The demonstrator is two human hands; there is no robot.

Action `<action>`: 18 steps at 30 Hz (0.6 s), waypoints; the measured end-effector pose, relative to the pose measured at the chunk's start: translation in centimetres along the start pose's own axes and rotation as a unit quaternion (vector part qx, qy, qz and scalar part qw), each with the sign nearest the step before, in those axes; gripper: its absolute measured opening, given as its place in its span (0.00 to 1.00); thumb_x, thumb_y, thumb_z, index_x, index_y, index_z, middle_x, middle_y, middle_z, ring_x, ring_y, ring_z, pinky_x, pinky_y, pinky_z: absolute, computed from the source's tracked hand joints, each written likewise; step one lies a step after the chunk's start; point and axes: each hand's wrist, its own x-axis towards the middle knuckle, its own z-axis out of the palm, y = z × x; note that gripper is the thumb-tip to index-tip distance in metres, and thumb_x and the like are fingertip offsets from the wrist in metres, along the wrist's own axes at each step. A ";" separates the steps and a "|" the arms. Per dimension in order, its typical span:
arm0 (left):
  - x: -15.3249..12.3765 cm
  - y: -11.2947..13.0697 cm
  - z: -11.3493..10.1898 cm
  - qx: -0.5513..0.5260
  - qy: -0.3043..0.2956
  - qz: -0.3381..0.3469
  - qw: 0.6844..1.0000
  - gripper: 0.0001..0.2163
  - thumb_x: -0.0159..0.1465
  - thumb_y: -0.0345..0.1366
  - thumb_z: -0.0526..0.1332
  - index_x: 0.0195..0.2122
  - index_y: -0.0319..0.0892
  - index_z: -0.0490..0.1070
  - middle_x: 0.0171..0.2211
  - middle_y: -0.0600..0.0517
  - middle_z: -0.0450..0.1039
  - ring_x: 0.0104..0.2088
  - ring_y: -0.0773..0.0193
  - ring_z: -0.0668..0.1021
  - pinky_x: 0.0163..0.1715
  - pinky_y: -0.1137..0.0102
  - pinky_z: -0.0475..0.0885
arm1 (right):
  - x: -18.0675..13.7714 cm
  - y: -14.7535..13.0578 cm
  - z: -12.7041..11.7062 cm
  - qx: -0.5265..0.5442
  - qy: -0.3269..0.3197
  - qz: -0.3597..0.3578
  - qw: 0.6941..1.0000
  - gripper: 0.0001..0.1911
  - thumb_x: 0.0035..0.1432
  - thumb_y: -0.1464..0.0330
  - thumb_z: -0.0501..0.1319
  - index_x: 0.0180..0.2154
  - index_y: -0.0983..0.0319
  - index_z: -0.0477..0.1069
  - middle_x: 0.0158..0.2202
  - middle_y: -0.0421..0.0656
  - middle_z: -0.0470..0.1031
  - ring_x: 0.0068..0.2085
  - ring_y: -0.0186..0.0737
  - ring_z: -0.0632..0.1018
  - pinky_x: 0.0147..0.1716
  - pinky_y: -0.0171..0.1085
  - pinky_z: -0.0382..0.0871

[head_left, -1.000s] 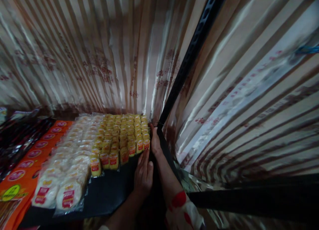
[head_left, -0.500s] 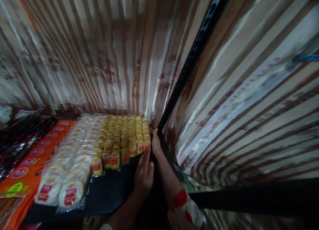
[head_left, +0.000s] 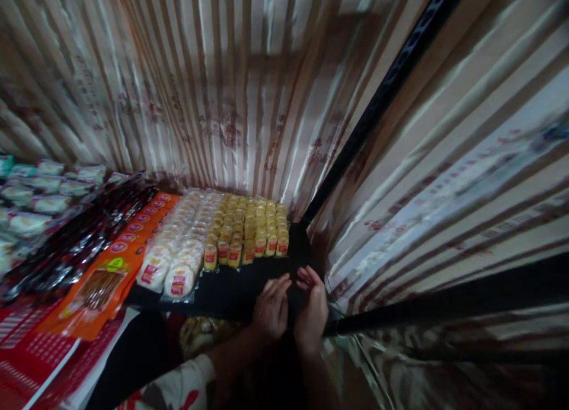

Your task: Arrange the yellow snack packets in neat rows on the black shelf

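Observation:
Both of my hands are over the front right part of the black shelf (head_left: 231,288), apart from the packs. My left hand (head_left: 271,308) has its fingers stretched forward and holds nothing. Facing it, my right hand (head_left: 312,308) is slightly cupped, fingers apart, with nothing in it. Just beyond the hands stand rows of small yellow wrapped cakes (head_left: 249,226) with red labels. To their left lie rows of round white packaged cakes (head_left: 180,274), also red-labelled.
Orange snack packs (head_left: 102,285), dark shiny packets (head_left: 84,238) and white packets (head_left: 48,202) continue leftward. A red plastic basket (head_left: 31,362) is at the lower left. A black metal post (head_left: 373,108) rises at the shelf corner, before striped plastic sheeting (head_left: 213,90).
My hands have drawn back from the yellow cakes' right side and front edge towards me. The view has shifted, showing more packets and the red basket at left.

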 end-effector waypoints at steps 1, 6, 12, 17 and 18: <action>-1.5 0.5 -0.9 -0.011 -0.018 0.000 1.000 0.17 0.64 0.30 0.45 0.52 0.39 0.65 0.52 0.43 0.69 0.52 0.60 0.71 0.51 0.59 0.67 | -1.7 -0.1 -0.5 -0.010 -0.002 0.002 1.000 0.26 0.61 0.54 0.44 0.48 0.65 0.66 0.43 0.49 0.72 0.40 0.40 0.72 0.41 0.41 0.65; -10.4 0.7 -5.1 -0.082 -0.072 -0.101 0.989 0.15 0.64 0.30 0.47 0.47 0.42 0.67 0.45 0.46 0.73 0.46 0.63 0.73 0.48 0.64 0.69 | -9.6 1.2 -1.4 -0.053 -0.107 0.041 0.992 0.23 0.60 0.55 0.47 0.42 0.64 0.69 0.31 0.44 0.73 0.34 0.38 0.73 0.35 0.37 0.66; -17.6 -3.0 -7.7 -0.019 -0.080 -0.304 0.949 0.16 0.56 0.24 0.50 0.42 0.40 0.71 0.49 0.43 0.68 0.49 0.60 0.72 0.52 0.63 0.66 | -15.1 4.6 1.2 -0.180 -0.325 0.088 0.924 0.17 0.57 0.62 0.51 0.42 0.62 0.71 0.40 0.47 0.76 0.41 0.41 0.76 0.44 0.38 0.67; -17.7 -5.6 -8.8 0.067 -0.113 -0.433 0.892 0.16 0.55 0.23 0.50 0.41 0.35 0.71 0.45 0.42 0.70 0.47 0.60 0.72 0.51 0.66 0.64 | -16.5 6.5 3.2 -0.284 -0.422 0.072 0.858 0.17 0.54 0.71 0.52 0.44 0.64 0.72 0.46 0.49 0.74 0.48 0.43 0.74 0.50 0.41 0.63; -17.6 -6.0 -8.8 0.070 -0.116 -0.443 0.886 0.15 0.55 0.24 0.50 0.41 0.35 0.72 0.44 0.42 0.71 0.46 0.60 0.73 0.51 0.66 0.64 | -16.6 6.7 3.4 -0.299 -0.434 0.068 0.847 0.17 0.54 0.72 0.52 0.44 0.64 0.72 0.46 0.50 0.74 0.49 0.44 0.73 0.51 0.41 0.63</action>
